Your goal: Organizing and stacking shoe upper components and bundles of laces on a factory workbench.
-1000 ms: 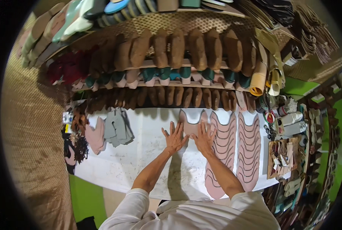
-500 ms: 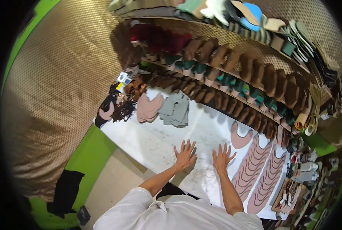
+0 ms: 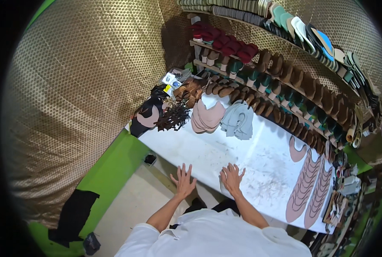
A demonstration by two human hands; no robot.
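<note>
My left hand (image 3: 183,180) is held with its fingers spread at the front edge of the white table (image 3: 182,147). Nothing is in it. To its right, my right hand (image 3: 231,177) is likewise open, fingers apart, over the table's front edge. Beyond the hands lie a stack of pink curved cut pieces (image 3: 208,118) and a stack of grey cut pieces (image 3: 237,122). Farther right, two long rows of overlapping pink pieces (image 3: 302,188) run along the table, with a single pink U-shaped piece (image 3: 297,150) above them.
Shelves at the back hold brown shoe forms (image 3: 293,79), dark red shoes (image 3: 229,43) and soles (image 3: 302,32). Dark strips (image 3: 174,115) and black pieces (image 3: 141,126) lie at the table's left end. A box of scraps (image 3: 335,210) stands at the right end. Black cloth (image 3: 74,214) lies lower left.
The view has shifted left, so the table and its stacks appear farther right. Both hands have drawn back from over the table to its front edge, still spread.
</note>
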